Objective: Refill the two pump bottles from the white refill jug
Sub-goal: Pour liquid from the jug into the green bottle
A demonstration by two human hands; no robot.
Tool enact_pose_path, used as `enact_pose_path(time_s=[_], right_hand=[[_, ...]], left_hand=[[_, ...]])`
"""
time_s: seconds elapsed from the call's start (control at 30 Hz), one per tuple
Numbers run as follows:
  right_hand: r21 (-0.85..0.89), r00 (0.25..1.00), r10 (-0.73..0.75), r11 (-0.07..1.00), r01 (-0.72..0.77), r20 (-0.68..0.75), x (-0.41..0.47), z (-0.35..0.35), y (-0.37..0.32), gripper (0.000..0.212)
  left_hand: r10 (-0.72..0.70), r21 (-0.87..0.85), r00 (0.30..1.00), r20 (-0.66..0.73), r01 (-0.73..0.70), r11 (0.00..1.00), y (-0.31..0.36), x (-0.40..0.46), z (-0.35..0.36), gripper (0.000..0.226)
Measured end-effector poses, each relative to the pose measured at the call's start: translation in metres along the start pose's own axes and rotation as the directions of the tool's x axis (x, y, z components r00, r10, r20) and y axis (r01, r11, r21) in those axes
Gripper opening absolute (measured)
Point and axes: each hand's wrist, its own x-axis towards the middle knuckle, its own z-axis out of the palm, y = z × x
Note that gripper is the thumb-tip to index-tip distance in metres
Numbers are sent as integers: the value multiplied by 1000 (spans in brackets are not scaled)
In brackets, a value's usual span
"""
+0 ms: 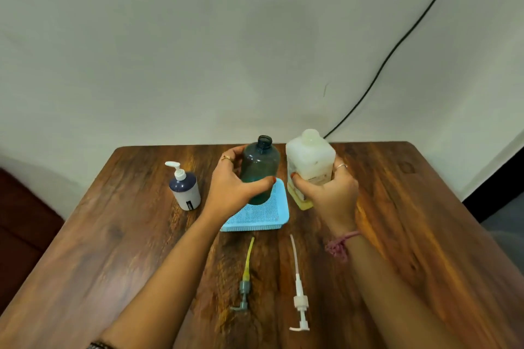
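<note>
A dark teal bottle (259,163) with an open neck stands upright in a blue mesh tray (259,215). My left hand (234,181) grips its body from the left side. My right hand (326,193) holds the white refill jug (310,161), open at the top, upright just right of the tray, yellowish liquid low inside it. A small dark-and-white pump bottle (185,187) with its white pump fitted stands to the left. On the table in front lie a grey pump with a yellow tube (244,278) and a white pump with a clear tube (299,292).
The wooden table (397,221) reaches to a pale wall at the back. A black cable (397,45) runs down the wall to the table's back edge near the jug. A dark red seat (25,235) sits off the left side.
</note>
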Motion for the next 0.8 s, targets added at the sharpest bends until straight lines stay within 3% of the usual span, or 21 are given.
enact_pose_path(time_s=[0.13, 0.6, 0.8], right_hand=[[-47, 1000, -13, 999, 14, 25, 41, -15, -24, 67], [-202, 931, -358, 909, 364, 66, 123, -42, -87, 72], [-278, 897, -431, 853, 442, 101, 146, -51, -99, 74]], left_hand=[[43, -25, 999, -8, -43, 999, 32, 18, 2, 72], [157, 25, 984, -84, -155, 988, 102, 56, -9, 74], [163, 15, 981, -102, -163, 987, 116, 64, -8, 74]])
